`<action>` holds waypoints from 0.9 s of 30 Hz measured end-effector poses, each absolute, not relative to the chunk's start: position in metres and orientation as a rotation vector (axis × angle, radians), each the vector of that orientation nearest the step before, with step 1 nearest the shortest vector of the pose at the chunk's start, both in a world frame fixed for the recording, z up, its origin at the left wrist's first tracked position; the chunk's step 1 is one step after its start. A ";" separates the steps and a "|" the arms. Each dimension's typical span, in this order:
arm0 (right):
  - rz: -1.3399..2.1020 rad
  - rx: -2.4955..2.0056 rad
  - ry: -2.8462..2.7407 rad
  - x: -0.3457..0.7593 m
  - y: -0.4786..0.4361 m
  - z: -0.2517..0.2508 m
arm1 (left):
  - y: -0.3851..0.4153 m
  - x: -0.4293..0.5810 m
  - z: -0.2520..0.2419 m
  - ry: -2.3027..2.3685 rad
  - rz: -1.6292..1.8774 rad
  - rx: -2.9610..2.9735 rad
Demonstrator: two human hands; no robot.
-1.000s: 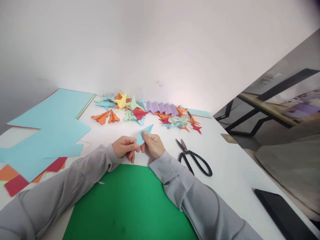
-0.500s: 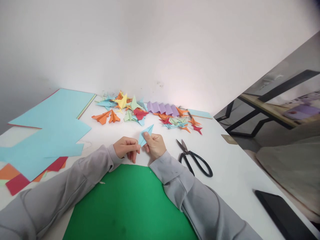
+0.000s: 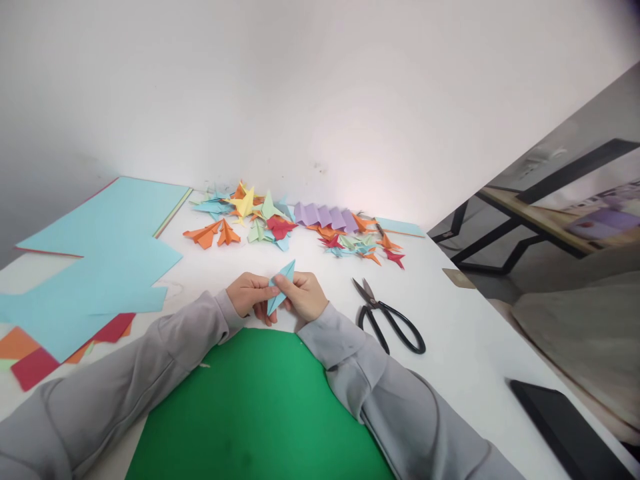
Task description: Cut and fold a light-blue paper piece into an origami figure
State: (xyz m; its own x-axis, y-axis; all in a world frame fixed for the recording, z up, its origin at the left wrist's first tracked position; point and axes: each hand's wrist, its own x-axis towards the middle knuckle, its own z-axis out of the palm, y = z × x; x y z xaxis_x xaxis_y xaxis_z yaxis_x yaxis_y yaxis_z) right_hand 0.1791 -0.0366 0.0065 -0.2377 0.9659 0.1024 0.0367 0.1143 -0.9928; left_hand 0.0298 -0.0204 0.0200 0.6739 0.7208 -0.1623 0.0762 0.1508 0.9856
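Observation:
A small light blue folded paper, a slim diamond with creases along its length, is held tilted between both hands above the white table. My left hand pinches its left side, thumb on top and the other fingers curled beneath. From the right, my right hand grips it with the thumb pressed on its face. The paper's middle is partly covered by the thumbs. Just below the hands lies a green sheet.
Folded paper pieces in several colours, among them a yellow one and a purple pleated strip, lie along the wall. Black-handled scissors rest to the right, a dark flat device nearer. Light blue sheets cover the left.
My right hand has brought the folded paper slightly left and down toward my left hand. My left thumb now presses on the paper too.

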 end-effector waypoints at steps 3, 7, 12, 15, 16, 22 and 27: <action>1.276 -1.059 -1.466 0.179 -0.037 0.006 | -0.022 0.030 0.020 0.753 0.522 1.370; 1.258 -1.069 -1.413 0.178 -0.037 0.008 | -0.024 0.032 0.019 0.796 0.533 1.399; 1.215 -1.111 -1.325 0.178 -0.035 0.007 | -0.025 0.033 0.019 0.777 0.526 1.413; 1.194 -1.117 -1.273 0.178 -0.034 0.005 | -0.025 0.032 0.019 0.749 0.525 1.424; 1.195 -1.114 -1.264 0.178 -0.034 0.005 | -0.024 0.031 0.019 0.740 0.525 1.432; 1.233 -1.095 -1.248 0.177 -0.034 0.007 | -0.022 0.029 0.017 0.694 0.529 1.431; 1.222 -1.054 -1.164 0.179 -0.031 0.004 | -0.021 0.029 0.018 0.665 0.551 1.387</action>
State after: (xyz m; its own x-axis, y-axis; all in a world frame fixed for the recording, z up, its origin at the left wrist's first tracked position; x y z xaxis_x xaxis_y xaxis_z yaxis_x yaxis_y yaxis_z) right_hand 0.1786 -0.0311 0.0044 -0.0121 0.9970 0.0763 -0.1249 0.0742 -0.9894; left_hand 0.0290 -0.0213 0.0180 0.7028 0.7040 -0.1019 0.0304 0.1133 0.9931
